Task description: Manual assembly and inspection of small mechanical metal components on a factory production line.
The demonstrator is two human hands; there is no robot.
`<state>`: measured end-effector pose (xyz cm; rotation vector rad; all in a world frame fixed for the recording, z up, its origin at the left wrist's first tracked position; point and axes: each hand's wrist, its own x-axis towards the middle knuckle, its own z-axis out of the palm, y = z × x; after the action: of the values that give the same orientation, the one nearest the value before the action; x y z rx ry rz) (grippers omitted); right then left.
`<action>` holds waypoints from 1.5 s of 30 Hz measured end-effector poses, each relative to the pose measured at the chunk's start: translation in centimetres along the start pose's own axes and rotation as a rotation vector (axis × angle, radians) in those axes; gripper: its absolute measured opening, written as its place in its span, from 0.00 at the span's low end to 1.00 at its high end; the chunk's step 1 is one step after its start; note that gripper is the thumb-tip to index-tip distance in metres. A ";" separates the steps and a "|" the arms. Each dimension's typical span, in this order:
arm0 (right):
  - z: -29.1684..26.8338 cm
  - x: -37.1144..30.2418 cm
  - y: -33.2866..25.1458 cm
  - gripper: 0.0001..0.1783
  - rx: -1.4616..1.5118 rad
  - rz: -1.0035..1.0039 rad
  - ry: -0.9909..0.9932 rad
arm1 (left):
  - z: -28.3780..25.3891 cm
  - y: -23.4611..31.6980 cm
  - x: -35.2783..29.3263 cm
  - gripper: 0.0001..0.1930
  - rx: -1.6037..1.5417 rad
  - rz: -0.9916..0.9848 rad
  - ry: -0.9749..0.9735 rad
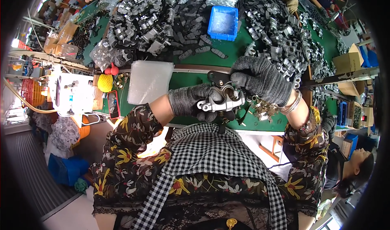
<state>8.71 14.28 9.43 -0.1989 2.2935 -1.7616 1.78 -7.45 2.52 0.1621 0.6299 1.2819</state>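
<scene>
Both my hands wear dark grey knit gloves and meet over the bench's near strip. My left hand [191,101] is closed around a silver metal brake caliper [224,102], with its thumb along the upper side. At the caliper's far side sits a black plate [218,78] with a hole; whether it is joined to the caliper I cannot tell. My right hand [262,78] is closed, its fingertips pinched together at the plate's right end. What lies between those fingertips is hidden. Small brass-coloured metal pieces [263,109] lie in a heap below my right hand.
Heaps of silver calipers [142,20] and black brake pads [191,34] cover the back of the green bench, around a blue bin [223,23]. Clear plastic sheets [150,82], a yellow ball [105,83] and a red-edged phone [113,104] lie left. Other people are nearby.
</scene>
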 end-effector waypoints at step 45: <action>0.3 -2.5 6.4 0.24 0.208 -0.083 0.079 | 1.9 0.4 1.0 0.36 0.422 0.268 0.166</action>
<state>11.44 16.27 3.48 -0.1911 2.1625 -2.0686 2.56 -5.93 3.90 0.5055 1.0461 1.4144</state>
